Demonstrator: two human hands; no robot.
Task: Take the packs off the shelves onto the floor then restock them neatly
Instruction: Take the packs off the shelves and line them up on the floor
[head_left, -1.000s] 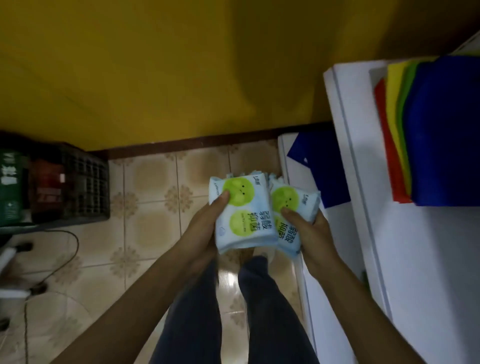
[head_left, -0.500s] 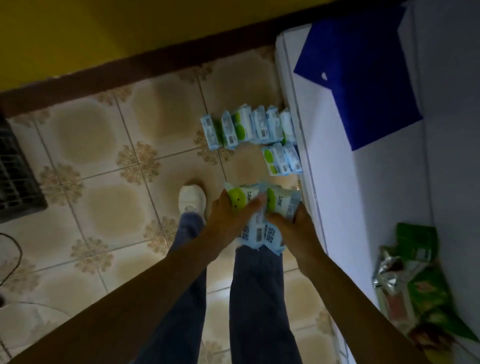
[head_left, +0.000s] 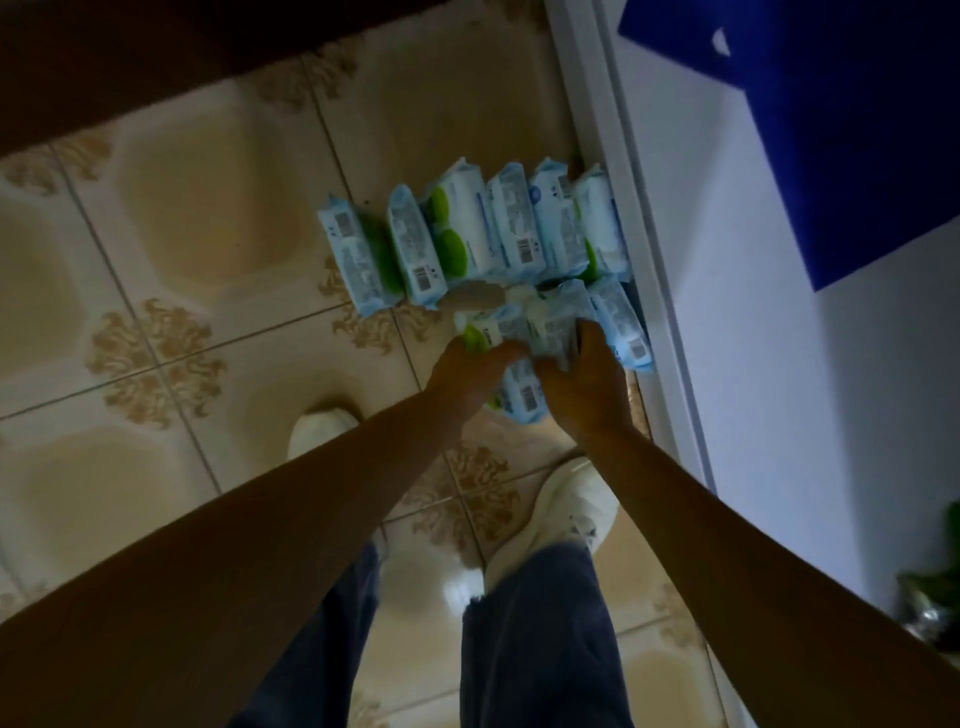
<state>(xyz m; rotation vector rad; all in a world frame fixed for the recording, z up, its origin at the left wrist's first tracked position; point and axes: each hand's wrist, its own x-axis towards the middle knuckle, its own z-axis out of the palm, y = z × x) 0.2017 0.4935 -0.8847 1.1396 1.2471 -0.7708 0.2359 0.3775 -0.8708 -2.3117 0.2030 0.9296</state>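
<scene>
L hand (head_left: 470, 366), R hand (head_left: 589, 387) grip packs (head_left: 550, 325) on tiled floor (head_left: 182, 234) by white shelf (head_left: 779, 364).

A row of soft pale-blue plastic packs (head_left: 467, 234) stands on edge on the beige tiled floor (head_left: 182, 234), its right end touching the base of the white shelf unit (head_left: 779, 415); just nearer the person, a shorter second row (head_left: 618, 327) lies against the same base; the left hand (head_left: 467, 371) and right hand (head_left: 587, 387) clasp that row's left packs between them; a dark-blue flat sheet (head_left: 831, 130) lies on the shelf.
</scene>
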